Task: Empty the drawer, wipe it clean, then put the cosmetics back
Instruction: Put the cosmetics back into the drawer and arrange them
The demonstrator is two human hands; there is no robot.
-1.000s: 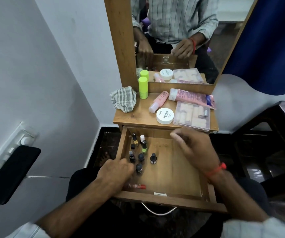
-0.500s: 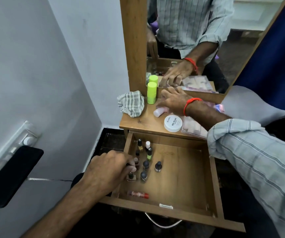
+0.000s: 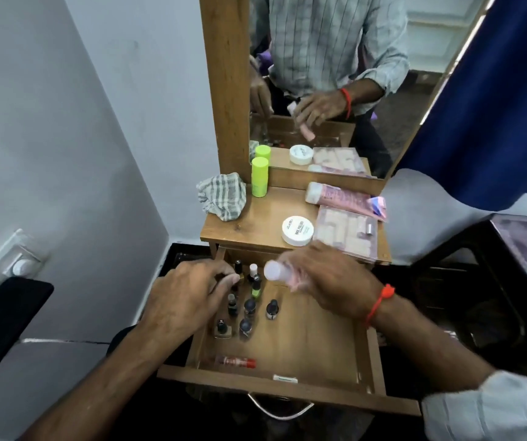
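The wooden drawer (image 3: pixel 313 342) is pulled open under the dressing table top (image 3: pixel 256 218). Several small nail polish bottles (image 3: pixel 249 308) stand at its back left, and a red-capped tube (image 3: pixel 235 361) lies near the front. My left hand (image 3: pixel 189 297) is at the drawer's left side, its fingertips on one of the small bottles. My right hand (image 3: pixel 329 278) grips a pink bottle with a white cap (image 3: pixel 275 271) above the drawer's back. On the top lie a white jar (image 3: pixel 297 230), a pink tube (image 3: pixel 341 197), a clear pouch (image 3: pixel 346 232), a green bottle (image 3: pixel 259 181) and a striped cloth (image 3: pixel 222 195).
A mirror (image 3: pixel 335 84) in a wooden frame rises behind the table top and reflects the person. A white wall (image 3: pixel 74 154) with a switch plate (image 3: pixel 17 265) and a dark object is at the left. A blue curtain (image 3: pixel 494 106) and dark furniture (image 3: pixel 478 297) are at the right.
My right hand took the pink bottle from the table top and brought it down over the drawer. My left hand stayed among the small bottles.
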